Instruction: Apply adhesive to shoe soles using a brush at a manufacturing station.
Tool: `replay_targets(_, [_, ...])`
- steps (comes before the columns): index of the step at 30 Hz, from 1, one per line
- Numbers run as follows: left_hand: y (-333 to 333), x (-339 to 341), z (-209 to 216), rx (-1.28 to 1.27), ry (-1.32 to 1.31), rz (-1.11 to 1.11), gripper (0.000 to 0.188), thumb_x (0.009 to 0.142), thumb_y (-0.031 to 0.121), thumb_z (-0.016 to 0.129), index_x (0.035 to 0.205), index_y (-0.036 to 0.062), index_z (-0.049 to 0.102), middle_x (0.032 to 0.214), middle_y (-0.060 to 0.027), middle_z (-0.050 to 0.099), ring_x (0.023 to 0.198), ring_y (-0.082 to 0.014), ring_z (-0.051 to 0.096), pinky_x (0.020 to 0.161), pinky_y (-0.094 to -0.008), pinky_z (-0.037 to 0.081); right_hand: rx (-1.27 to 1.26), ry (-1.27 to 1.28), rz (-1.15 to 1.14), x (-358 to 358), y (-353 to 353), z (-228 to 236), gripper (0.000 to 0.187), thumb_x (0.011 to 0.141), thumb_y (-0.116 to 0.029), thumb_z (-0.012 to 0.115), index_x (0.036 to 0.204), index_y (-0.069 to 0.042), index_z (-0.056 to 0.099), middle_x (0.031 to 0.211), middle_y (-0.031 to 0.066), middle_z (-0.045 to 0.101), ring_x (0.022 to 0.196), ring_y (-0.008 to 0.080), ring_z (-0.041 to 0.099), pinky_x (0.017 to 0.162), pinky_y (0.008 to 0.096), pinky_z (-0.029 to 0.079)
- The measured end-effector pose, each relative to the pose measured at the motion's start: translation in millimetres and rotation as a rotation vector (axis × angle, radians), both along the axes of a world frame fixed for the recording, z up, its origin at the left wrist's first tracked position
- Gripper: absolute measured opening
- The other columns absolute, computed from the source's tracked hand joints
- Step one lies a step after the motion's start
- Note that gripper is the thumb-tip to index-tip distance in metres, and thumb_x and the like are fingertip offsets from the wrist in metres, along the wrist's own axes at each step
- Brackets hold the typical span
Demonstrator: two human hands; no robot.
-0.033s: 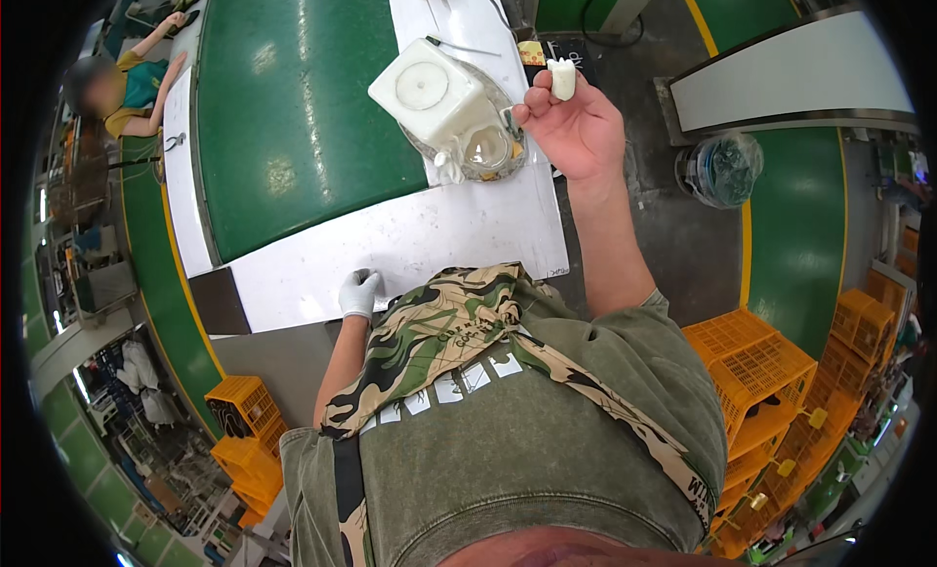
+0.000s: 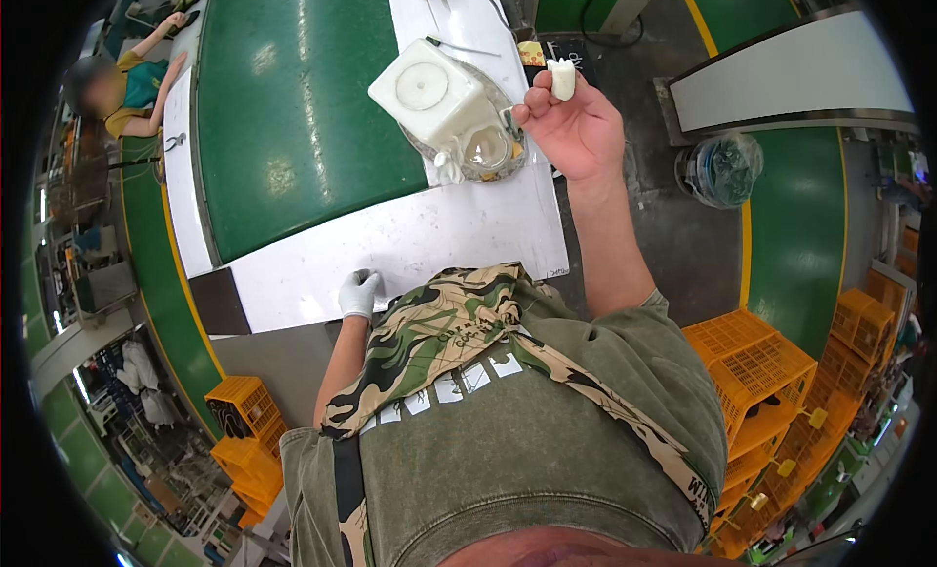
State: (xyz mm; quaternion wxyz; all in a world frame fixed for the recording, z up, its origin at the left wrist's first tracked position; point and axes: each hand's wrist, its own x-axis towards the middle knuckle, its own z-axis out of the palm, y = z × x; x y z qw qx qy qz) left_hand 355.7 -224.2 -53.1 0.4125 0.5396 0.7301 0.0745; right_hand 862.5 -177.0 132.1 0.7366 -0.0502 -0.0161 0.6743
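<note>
My right hand [image 2: 578,128] is bare and raised beyond the right edge of the white tabletop [image 2: 390,237]. Its fingers are curled and closed at a small white tube-like piece [image 2: 562,81] with a ragged top; whether the piece is pinched or sits over a fingertip, I cannot tell. Left of this hand, a white square plastic container [image 2: 429,91] lies tilted on a stained round base, beside a small round cup [image 2: 486,149]. My left hand [image 2: 359,292], in a white glove, rests closed at the table's near edge. Anything inside it is hidden.
A green belt surface [image 2: 293,108] runs away to the left of the container. A thin dark-handled tool [image 2: 464,46] lies behind it. Orange crates [image 2: 752,357] stand at lower right, others [image 2: 244,411] at lower left. Another person [image 2: 132,89] works at far left near pliers [image 2: 175,141].
</note>
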Motion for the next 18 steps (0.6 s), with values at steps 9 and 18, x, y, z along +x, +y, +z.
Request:
replay_targets(9, [-1.5,-6.1,-11.1,0.035,-0.019,0.018,0.026,0.083,0.021,0.074,0.098,0.0001,0.07,0.088,-0.007,0.072,0.076,-0.011,0.063,0.071,-0.0263,0.051,0.002,-0.045,-0.052,-3.4,-1.2,1.7,0.014,0.094,-0.01,0.055,0.107,-0.009,0.06,0.101,0.0141,0.066,0.088,0.0261,0.064,0.085,0.0462,0.048])
replay_targets(18, [1.0,-1.6,-4.1,-0.004,0.007,0.012,0.03,0.082,0.021,0.074,0.1,-0.002,0.071,0.093,-0.0119,0.073,0.083,-0.0168,0.067,0.078,-0.0296,0.052,-0.005,-0.738,-0.537,-9.3,-4.9,8.7,0.021,0.091,0.0,0.059,0.111,0.0,0.056,0.107,0.0115,0.064,0.097,0.0212,0.063,0.093,0.0381,0.051])
